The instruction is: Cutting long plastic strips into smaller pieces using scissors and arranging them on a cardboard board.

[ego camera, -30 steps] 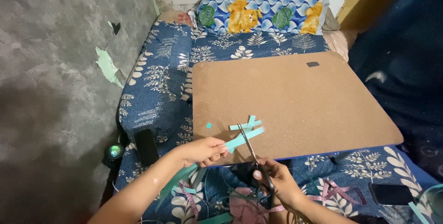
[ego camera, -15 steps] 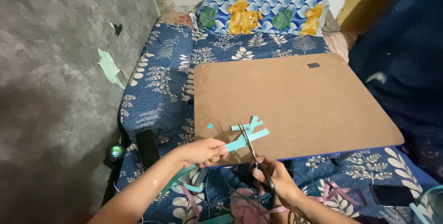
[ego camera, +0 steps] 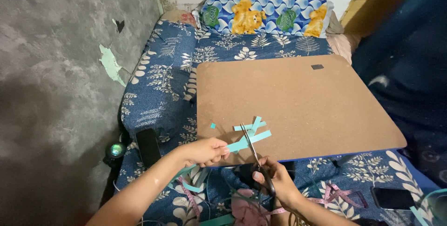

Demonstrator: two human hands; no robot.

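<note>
Head view, single frame. Left hand (ego camera: 205,151) is closed in a pinch on the near end of a teal paper strip (ego camera: 249,141); the strip runs out from the fingers toward 2 o'clock, over the near edge of the brown board (ego camera: 302,100). Right hand (ego camera: 274,179) is wrapped around the handles of a pair of scissors (ego camera: 253,154), fingers through the loops. Blades point toward 11 o'clock and cross the strip just beside the left fingertips; whether the blades are parted or shut on the paper I cannot tell.

More teal strips (ego camera: 251,126) lie crossed on the board at 12 o'clock from the scissors, touching the held strip. One small teal scrap (ego camera: 213,125) sits apart at 10 o'clock.

Board rests on a blue leaf-print bedsheet (ego camera: 163,81). Patterned pillow (ego camera: 265,16) at 12 o'clock, far end. Dark phone (ego camera: 393,198) at 4 o'clock on the sheet. Pink measuring tape (ego camera: 340,193) near the right wrist.
</note>
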